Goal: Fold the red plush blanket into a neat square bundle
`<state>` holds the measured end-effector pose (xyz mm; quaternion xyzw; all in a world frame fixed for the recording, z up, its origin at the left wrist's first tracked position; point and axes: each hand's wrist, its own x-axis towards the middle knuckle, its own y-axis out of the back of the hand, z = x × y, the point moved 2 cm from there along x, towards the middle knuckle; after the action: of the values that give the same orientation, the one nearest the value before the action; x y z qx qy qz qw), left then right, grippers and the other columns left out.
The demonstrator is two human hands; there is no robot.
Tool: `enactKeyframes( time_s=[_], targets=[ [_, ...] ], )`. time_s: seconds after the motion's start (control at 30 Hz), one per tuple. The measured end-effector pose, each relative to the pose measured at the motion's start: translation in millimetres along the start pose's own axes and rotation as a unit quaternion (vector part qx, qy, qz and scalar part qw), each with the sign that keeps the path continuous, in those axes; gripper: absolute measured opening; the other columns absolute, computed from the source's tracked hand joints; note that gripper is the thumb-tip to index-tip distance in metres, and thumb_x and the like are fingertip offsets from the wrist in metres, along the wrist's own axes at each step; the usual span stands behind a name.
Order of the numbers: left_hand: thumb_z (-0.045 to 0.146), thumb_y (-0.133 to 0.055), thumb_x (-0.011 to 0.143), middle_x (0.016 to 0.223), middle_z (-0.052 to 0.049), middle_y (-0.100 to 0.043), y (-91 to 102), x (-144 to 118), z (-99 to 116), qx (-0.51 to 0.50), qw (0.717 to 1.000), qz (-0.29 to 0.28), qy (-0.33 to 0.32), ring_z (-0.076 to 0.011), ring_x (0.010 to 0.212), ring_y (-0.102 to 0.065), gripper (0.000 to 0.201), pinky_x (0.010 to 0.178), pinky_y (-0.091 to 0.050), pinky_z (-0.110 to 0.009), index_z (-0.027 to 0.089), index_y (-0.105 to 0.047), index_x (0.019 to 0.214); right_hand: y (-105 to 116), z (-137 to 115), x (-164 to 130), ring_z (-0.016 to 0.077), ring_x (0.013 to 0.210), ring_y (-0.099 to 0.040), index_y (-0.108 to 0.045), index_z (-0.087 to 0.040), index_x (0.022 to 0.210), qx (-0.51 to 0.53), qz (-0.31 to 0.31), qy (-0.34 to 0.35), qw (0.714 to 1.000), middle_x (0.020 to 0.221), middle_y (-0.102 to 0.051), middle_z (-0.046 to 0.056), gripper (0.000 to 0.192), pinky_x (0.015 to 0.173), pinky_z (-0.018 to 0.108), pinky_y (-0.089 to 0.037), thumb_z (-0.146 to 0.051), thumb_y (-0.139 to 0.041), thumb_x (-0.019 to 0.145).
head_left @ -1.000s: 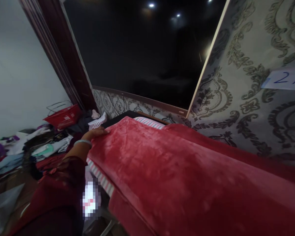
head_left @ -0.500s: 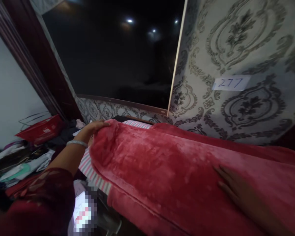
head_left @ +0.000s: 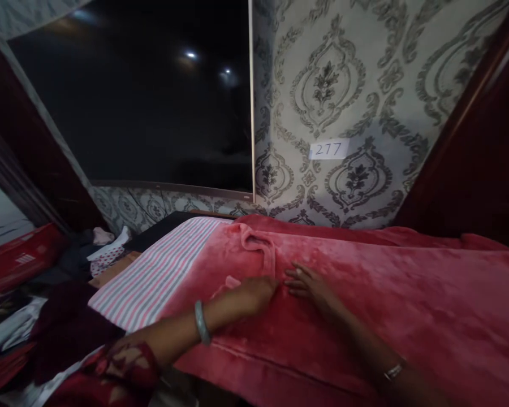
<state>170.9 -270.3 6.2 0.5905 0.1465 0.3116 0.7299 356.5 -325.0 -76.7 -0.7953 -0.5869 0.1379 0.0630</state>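
smoothing a plush red blanket (head_left: pixel 365 305) across a bed, a person presses both hands onto the fabric near its bunched left edge. the left hand (head_left: pixel 254 293), wrist ringed by a pale bangle (head_left: pixel 201 322), lies on the blanket with fingers curled down; whether it pinches a fold cannot be told. the right hand (head_left: pixel 309 285) rests flat just beside it, fingers spread. most of the blanket looks laid out over the bed, yet a rumpled fold (head_left: pixel 258 246) sits ahead of the hands and the striped sheet (head_left: pixel 161 271) beside it lies uncovered. a patterned wall with a paper label reading 277 (head_left: pixel 328 149) rises behind, a dark screen (head_left: pixel 152 107) to its left. clothes (head_left: pixel 106 251) and a red basket (head_left: pixel 19 263) crowd the floor at left, well apart from the hands.
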Motion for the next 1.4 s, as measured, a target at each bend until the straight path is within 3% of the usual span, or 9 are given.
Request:
enactKeyframes(
  time_s=[0.13, 0.23, 0.37, 0.57, 0.7, 0.97, 1.1, 1.27, 1.4],
  targets=[
    [0.004, -0.045, 0.08, 0.11, -0.015, -0.073, -12.5, -36.8, 13.1, 0.128, 0.99, -0.041, -0.051, -0.0307, 0.092, -0.071, 0.066, 0.077, -0.055, -0.043, 0.023, -0.057, 0.142, 4.1, -1.0, 10.1, 0.0228, 0.09, -0.073, -0.056, -0.024, 0.131, -0.013, -0.007, 0.002, 1.0, 0.126, -0.066, 0.015, 0.058, 0.079, 0.041, -0.062, -0.043, -0.075, 0.08],
    [0.004, -0.045, 0.081, 0.112, -0.016, -0.071, -3.6, -56.5, 12.0, 0.172, 0.984, -0.035, -0.022, -0.0324, 0.097, -0.068, 0.071, 0.084, -0.053, -0.047, 0.021, -0.048, 0.15, -2.9, -9.9, 33.2, 0.0235, 0.094, -0.071, -0.056, -0.023, 0.133, -0.072, 0.011, 0.049, 0.996, 0.125, -0.065, 0.013, 0.06, 0.076, 0.039, -0.062, -0.038, -0.074, 0.078],
    [0.016, -0.056, 0.084, 0.125, -0.015, -0.067, 6.7, -81.8, -0.7, 0.158, 0.987, -0.012, 0.027, -0.0318, 0.109, -0.065, 0.063, 0.093, -0.051, -0.047, 0.022, -0.049, 0.147, -28.3, -26.5, 71.4, 0.0263, 0.116, -0.064, -0.05, -0.022, 0.143, -0.169, 0.041, 0.135, 0.976, 0.142, -0.057, 0.014, 0.073, 0.096, 0.043, -0.055, -0.028, -0.072, 0.074],
    [0.024, -0.065, 0.083, 0.127, -0.014, -0.065, -15.5, -112.4, -34.6, 0.109, 0.987, 0.104, 0.061, -0.0296, 0.113, -0.065, 0.065, 0.093, -0.052, -0.042, 0.021, -0.047, 0.146, -63.6, -39.2, 106.3, 0.0329, 0.139, -0.046, -0.042, -0.022, 0.151, -0.321, 0.057, 0.185, 0.927, 0.149, -0.051, 0.013, 0.095, 0.114, 0.05, -0.039, -0.027, -0.082, 0.065],
    [0.022, -0.06, 0.086, 0.124, -0.014, -0.066, -52.4, -120.4, -27.7, 0.12, 0.971, 0.209, 0.009, -0.0298, 0.111, -0.063, 0.065, 0.092, -0.051, -0.043, 0.021, -0.043, 0.149, -77.9, -39.3, 117.7, 0.0364, 0.135, -0.048, -0.047, -0.019, 0.149, -0.391, 0.057, 0.2, 0.896, 0.142, -0.056, 0.015, 0.099, 0.113, 0.049, -0.038, -0.026, -0.086, 0.058],
    [0.007, -0.061, 0.068, 0.117, -0.013, -0.066, -74.5, -126.7, -23.3, 0.085, 0.967, 0.229, 0.075, -0.0309, 0.104, -0.058, 0.064, 0.084, -0.046, -0.045, 0.022, -0.062, 0.13, -73.4, -31.4, 141.0, 0.0245, 0.095, -0.068, -0.071, -0.018, 0.102, -0.278, 0.107, 0.153, 0.942, 0.096, -0.073, 0.005, 0.032, 0.082, 0.032, -0.053, -0.017, -0.062, 0.071],
    [0.003, -0.06, 0.068, 0.096, -0.008, -0.067, -70.1, -125.2, -33.8, 0.081, 0.971, 0.222, 0.044, -0.0279, 0.093, -0.059, 0.045, 0.076, -0.046, -0.042, 0.028, -0.072, 0.103, -72.8, -30.2, 153.4, 0.0189, 0.073, -0.065, -0.069, -0.017, 0.088, -0.227, 0.125, 0.138, 0.956, 0.076, -0.069, -0.001, 0.021, 0.064, 0.025, -0.05, -0.023, -0.063, 0.069],
    [0.002, -0.054, 0.072, 0.097, -0.009, -0.065, -65.3, -121.7, -27.5, 0.079, 0.959, 0.272, -0.021, -0.0266, 0.09, -0.059, 0.051, 0.078, -0.049, -0.041, 0.029, -0.069, 0.112, -60.9, -39.3, 163.1, 0.0159, 0.067, -0.06, -0.064, -0.017, 0.078, -0.183, 0.177, 0.142, 0.956, 0.07, -0.065, -0.001, 0.014, 0.058, 0.022, -0.045, -0.028, -0.061, 0.07],
    [0.004, -0.058, 0.069, 0.104, -0.009, -0.067, -82.2, -118.3, -13.4, 0.088, 0.965, 0.238, -0.065, -0.027, 0.095, -0.06, 0.05, 0.082, -0.05, -0.041, 0.027, -0.069, 0.112, -34.6, -32.9, 156.9, 0.0151, 0.065, -0.058, -0.062, -0.017, 0.073, -0.183, 0.213, 0.129, 0.951, 0.069, -0.064, 0.0, 0.01, 0.057, 0.022, -0.042, -0.026, -0.062, 0.068]
  ],
)
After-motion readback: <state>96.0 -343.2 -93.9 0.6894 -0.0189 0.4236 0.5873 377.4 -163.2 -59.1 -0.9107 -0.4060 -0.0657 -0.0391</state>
